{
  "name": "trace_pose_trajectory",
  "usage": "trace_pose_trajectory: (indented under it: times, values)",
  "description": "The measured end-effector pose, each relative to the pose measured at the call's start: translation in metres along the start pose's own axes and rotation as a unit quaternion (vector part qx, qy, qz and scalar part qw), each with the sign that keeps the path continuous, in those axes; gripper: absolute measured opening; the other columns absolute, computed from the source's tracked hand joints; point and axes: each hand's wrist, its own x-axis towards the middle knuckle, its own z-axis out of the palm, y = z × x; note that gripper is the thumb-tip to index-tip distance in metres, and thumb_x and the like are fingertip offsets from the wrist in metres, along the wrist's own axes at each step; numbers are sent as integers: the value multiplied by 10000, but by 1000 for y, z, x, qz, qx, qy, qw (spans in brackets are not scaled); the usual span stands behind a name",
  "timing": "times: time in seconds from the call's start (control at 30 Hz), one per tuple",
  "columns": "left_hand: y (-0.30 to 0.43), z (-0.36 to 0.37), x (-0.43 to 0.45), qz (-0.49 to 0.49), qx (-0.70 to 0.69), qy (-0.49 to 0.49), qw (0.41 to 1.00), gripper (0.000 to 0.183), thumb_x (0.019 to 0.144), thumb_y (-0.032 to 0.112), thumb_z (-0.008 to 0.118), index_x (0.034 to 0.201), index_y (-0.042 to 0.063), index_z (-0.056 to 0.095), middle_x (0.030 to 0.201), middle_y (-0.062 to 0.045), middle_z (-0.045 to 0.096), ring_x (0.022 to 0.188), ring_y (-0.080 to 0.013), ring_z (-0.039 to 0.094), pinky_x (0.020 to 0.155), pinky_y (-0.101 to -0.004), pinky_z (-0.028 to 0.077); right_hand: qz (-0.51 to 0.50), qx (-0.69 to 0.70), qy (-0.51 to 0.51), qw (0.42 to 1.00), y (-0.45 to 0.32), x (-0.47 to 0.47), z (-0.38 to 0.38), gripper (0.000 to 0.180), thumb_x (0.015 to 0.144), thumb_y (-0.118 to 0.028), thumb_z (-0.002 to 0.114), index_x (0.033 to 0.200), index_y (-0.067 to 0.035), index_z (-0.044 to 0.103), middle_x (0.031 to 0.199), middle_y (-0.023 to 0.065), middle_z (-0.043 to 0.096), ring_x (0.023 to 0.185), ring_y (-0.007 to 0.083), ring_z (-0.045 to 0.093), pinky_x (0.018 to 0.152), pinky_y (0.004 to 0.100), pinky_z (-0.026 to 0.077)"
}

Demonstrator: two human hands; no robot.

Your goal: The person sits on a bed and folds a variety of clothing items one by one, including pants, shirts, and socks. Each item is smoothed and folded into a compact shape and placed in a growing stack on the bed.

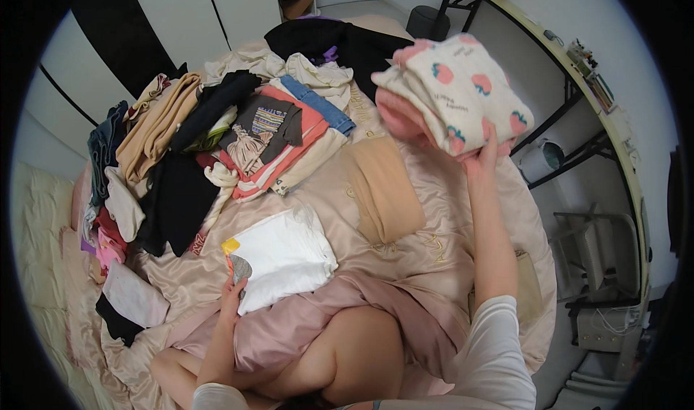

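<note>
On the pink satin bedding, my left hand [234, 296] grips the left edge of a folded white garment [287, 252] with a yellow and grey print at its corner. My right hand [485, 152] holds up a thick folded bundle of fluffy white and pink fabric with a peach print [466, 95], its thumb on top and the other fingers hidden beneath. Between the two lies a folded tan garment [385, 190], touched by neither hand. Pink satin cloth [303, 323] covers part of my lap.
Piled clothes cover the bed's far left, among them a peach-coloured garment [157, 128], a black garment [181, 204] and folded denim [320, 106]. A greyish-white cloth [135, 296] lies at left. A long desk [583, 79], a bin [542, 158] and a folding chair [596, 247] stand at right.
</note>
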Motion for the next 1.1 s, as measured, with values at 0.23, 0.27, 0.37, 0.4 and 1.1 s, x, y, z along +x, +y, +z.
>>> trace_pose_trajectory:
  times: [0.23,0.27,0.37,0.4,1.1]
  values:
    - [-2,2,-1,7,-14,21,1000,333,842,54,623,1171,29,585,1054,-37,654,901,-115,619,788,-261,496,-5,92,-17,996,50,59,50,630,804,-352,628,1318,-48,428,1316,100,498,1184,279,497,943,463,481]
    - [-2,4,0,11,-18,20,1000,290,842,55,623,1131,32,603,1028,-36,658,880,-113,621,773,-258,498,8,108,-28,994,67,70,45,626,803,-351,631,1318,-57,431,1310,101,503,1190,277,490,944,466,473]
    - [-4,1,3,-18,-6,14,1000,248,843,57,624,1090,35,617,1011,-34,660,872,-106,618,765,-254,494,81,-13,12,997,136,97,11,629,792,-332,663,1308,-47,442,1227,112,559,1069,262,570,837,416,518]
    - [-5,2,3,-20,-11,10,1000,240,844,59,623,1083,35,618,1009,-33,659,868,-105,617,758,-254,494,122,-73,40,989,156,100,-2,620,787,-314,683,1290,-28,459,1189,117,582,1014,257,601,773,391,542]
    - [23,28,-29,-22,21,-65,997,742,785,69,692,1403,15,284,1255,-138,515,1068,-211,561,901,-305,471,212,-647,-226,696,207,-176,4,497,809,-318,717,1142,30,591,1035,130,655,889,195,641,801,298,504]
